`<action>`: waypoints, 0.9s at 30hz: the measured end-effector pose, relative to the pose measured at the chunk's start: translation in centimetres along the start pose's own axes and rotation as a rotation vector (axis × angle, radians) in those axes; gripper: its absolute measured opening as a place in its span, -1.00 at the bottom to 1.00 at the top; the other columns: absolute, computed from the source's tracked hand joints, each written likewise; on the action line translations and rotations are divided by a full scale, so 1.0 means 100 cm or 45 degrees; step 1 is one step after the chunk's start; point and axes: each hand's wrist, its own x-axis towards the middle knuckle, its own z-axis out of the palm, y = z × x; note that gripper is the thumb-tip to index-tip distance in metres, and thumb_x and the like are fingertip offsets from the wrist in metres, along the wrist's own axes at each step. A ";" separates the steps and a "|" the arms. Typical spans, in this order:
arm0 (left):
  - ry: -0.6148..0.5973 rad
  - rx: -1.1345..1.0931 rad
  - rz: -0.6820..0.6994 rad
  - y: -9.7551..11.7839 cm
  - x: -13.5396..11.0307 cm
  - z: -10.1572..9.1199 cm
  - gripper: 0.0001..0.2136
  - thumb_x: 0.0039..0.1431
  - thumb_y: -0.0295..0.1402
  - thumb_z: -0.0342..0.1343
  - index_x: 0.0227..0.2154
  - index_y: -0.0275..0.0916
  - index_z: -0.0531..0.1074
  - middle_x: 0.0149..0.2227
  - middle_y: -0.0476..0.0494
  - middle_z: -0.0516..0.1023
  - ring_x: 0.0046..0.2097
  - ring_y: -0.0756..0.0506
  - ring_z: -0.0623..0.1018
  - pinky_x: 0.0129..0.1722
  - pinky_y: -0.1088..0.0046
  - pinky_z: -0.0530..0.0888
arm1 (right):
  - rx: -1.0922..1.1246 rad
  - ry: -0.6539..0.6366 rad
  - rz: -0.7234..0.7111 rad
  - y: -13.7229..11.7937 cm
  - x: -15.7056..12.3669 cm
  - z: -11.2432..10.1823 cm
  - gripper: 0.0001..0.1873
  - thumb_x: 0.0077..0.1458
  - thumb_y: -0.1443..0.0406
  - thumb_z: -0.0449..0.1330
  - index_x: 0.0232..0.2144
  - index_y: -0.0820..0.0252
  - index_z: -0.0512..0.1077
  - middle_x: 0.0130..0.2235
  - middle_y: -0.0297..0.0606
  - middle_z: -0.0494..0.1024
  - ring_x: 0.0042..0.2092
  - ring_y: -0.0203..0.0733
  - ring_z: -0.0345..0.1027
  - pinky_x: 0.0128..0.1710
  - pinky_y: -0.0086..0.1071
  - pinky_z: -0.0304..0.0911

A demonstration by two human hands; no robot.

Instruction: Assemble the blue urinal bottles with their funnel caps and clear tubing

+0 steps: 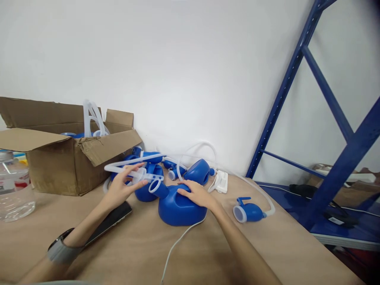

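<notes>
My left hand [123, 187] is closed on a translucent white tube piece [130, 165] and holds it just left of the neck of a blue plastic bottle [178, 206]. That bottle lies on the brown table [142, 249]. My right hand [197, 194] rests flat on top of the bottle, fingers stretched out. A grey watch [61, 249] sits on my left wrist. More blue bottles [197, 171] and white hoses [196, 152] lie in a heap behind the hands.
An open cardboard box [59, 158] with white tubes stands at the left. A clear water jug [14, 186] is at the far left. A black phone [111, 217] lies under my left forearm. A blue funnel piece [247, 211] lies right; blue shelving [326, 158] stands beyond.
</notes>
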 end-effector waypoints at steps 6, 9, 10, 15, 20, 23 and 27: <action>-0.184 0.133 -0.018 -0.003 -0.012 0.041 -0.43 0.14 0.11 0.21 0.09 -0.15 0.55 -0.07 -0.21 0.51 -0.16 -0.22 0.58 -0.17 0.22 0.56 | -0.116 0.176 -0.023 0.005 -0.005 0.021 -0.58 0.31 -0.07 0.16 -0.04 0.05 0.57 -0.06 -0.20 0.62 0.05 0.01 0.47 0.11 -0.14 0.30; -0.086 0.298 0.019 -0.001 -0.016 0.059 -0.47 0.25 0.08 0.10 0.10 -0.17 0.54 -0.04 -0.26 0.51 -0.13 -0.27 0.58 -0.11 0.15 0.54 | -0.074 0.216 0.020 0.005 -0.004 0.025 -0.57 0.29 -0.06 0.19 0.02 0.02 0.56 -0.02 -0.20 0.64 0.06 0.02 0.47 0.14 -0.13 0.27; -0.061 0.361 0.013 -0.001 -0.018 0.064 -0.47 0.29 0.07 0.05 0.13 -0.16 0.52 0.00 -0.28 0.51 -0.07 -0.30 0.59 -0.08 0.13 0.53 | -0.055 0.221 0.038 0.005 -0.004 0.025 -0.56 0.28 -0.07 0.19 0.04 0.01 0.57 -0.01 -0.20 0.65 0.06 0.03 0.48 0.14 -0.12 0.27; -0.057 0.608 -0.087 -0.003 -0.024 0.077 -0.36 0.33 0.11 -0.01 0.31 -0.16 0.31 0.00 -0.36 0.58 0.00 -0.40 0.60 -0.07 0.07 0.53 | 0.011 0.180 0.070 0.003 -0.005 0.020 -0.51 0.25 -0.13 0.19 0.00 -0.01 0.60 -0.04 -0.23 0.69 0.02 0.04 0.55 0.09 -0.16 0.31; -0.007 0.609 -0.048 -0.003 -0.020 0.085 -0.29 0.22 0.15 0.12 0.27 -0.26 0.33 -0.02 -0.39 0.64 -0.01 -0.41 0.64 -0.03 0.09 0.52 | 0.047 0.165 0.064 0.000 -0.004 0.016 -0.52 0.21 -0.11 0.23 0.00 -0.01 0.61 -0.02 -0.24 0.69 0.03 0.07 0.55 0.08 -0.13 0.33; 0.013 0.507 -0.035 -0.003 -0.016 0.087 -0.38 0.22 0.10 0.15 0.17 -0.24 0.42 -0.02 -0.32 0.66 0.00 -0.37 0.65 0.01 0.15 0.52 | 0.073 0.140 0.063 0.000 -0.004 0.015 -0.51 0.16 -0.09 0.29 0.00 0.02 0.62 0.00 -0.23 0.69 0.05 0.08 0.55 0.06 -0.16 0.35; -0.004 0.402 -0.071 -0.004 -0.016 0.088 -0.41 0.23 0.06 0.14 0.18 -0.26 0.44 0.02 -0.31 0.66 0.04 -0.37 0.63 0.07 0.12 0.50 | 0.098 0.112 0.063 0.002 -0.003 0.015 -0.52 0.15 -0.08 0.30 0.00 0.02 0.62 0.00 -0.24 0.69 0.05 0.07 0.55 0.05 -0.18 0.37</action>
